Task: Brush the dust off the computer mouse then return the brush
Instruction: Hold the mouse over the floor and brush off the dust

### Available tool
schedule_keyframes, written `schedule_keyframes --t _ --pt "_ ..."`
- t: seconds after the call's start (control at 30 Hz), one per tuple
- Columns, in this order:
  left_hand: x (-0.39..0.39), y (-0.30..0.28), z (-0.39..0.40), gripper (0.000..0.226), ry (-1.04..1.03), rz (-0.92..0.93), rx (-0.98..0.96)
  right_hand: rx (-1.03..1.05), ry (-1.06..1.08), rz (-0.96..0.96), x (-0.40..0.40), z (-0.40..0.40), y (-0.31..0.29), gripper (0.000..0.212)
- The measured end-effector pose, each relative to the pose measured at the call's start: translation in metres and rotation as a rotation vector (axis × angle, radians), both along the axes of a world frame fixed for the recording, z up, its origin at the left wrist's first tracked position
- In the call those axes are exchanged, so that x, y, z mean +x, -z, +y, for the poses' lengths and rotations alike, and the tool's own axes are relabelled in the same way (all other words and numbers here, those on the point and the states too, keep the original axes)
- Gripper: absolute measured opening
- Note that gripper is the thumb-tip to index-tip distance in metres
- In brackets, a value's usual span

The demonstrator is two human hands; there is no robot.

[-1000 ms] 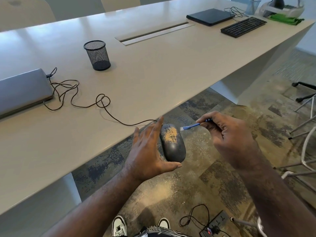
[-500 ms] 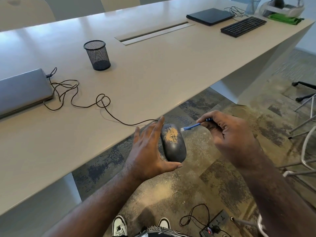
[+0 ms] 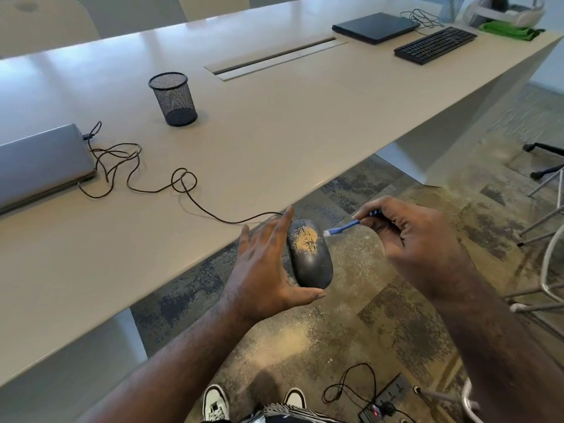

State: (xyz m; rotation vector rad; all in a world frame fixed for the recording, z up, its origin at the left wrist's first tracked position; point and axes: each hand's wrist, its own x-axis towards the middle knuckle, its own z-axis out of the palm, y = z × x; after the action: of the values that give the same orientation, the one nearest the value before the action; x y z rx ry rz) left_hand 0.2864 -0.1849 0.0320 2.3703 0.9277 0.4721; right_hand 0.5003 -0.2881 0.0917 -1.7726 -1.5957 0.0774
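Note:
A black computer mouse (image 3: 311, 264) with a patch of tan dust on its front top is held off the table's near edge, over the floor. My left hand (image 3: 262, 270) cradles it from the left side, thumb under its rear end. My right hand (image 3: 412, 242) pinches a small blue brush (image 3: 343, 228) with white bristles. The bristle tip sits at the mouse's upper right edge, beside the dust patch. The mouse's dark cord (image 3: 146, 178) runs left across the table in loose loops.
A black mesh pen cup (image 3: 174, 99) stands on the white table (image 3: 274, 132). A closed grey laptop (image 3: 39, 166) lies at the left; a black laptop (image 3: 375, 27) and keyboard (image 3: 435, 45) are at the far right. Chair legs (image 3: 546, 215) and a floor power strip (image 3: 381, 404) lie to the right and below.
The brush tip has stayed at the mouse's upper right edge with only a slight shift. Both hands and the mouse are almost where they were.

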Motion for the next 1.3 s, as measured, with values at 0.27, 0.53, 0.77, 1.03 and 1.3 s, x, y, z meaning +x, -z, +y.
schedule_keyframes --t 0.27,0.53,0.77,1.03,1.3 --pt "0.006 -0.002 -0.003 0.135 0.013 0.009 0.002 -0.004 -0.028 -0.008 -0.007 0.005 0.002 0.018" --pt "0.005 0.001 0.001 0.136 -0.011 0.000 0.000 0.032 -0.008 0.008 0.000 -0.004 -0.004 0.015" --pt "0.008 0.000 0.002 0.135 -0.020 -0.012 -0.005 0.006 -0.099 -0.044 0.001 -0.006 -0.001 0.022" --pt "0.008 0.002 0.003 0.135 -0.019 0.000 0.002 0.082 -0.098 -0.024 0.002 -0.010 -0.010 0.018" --pt "0.008 0.003 0.002 0.136 -0.022 0.005 0.020 0.000 -0.134 -0.045 0.000 -0.009 -0.008 0.019"
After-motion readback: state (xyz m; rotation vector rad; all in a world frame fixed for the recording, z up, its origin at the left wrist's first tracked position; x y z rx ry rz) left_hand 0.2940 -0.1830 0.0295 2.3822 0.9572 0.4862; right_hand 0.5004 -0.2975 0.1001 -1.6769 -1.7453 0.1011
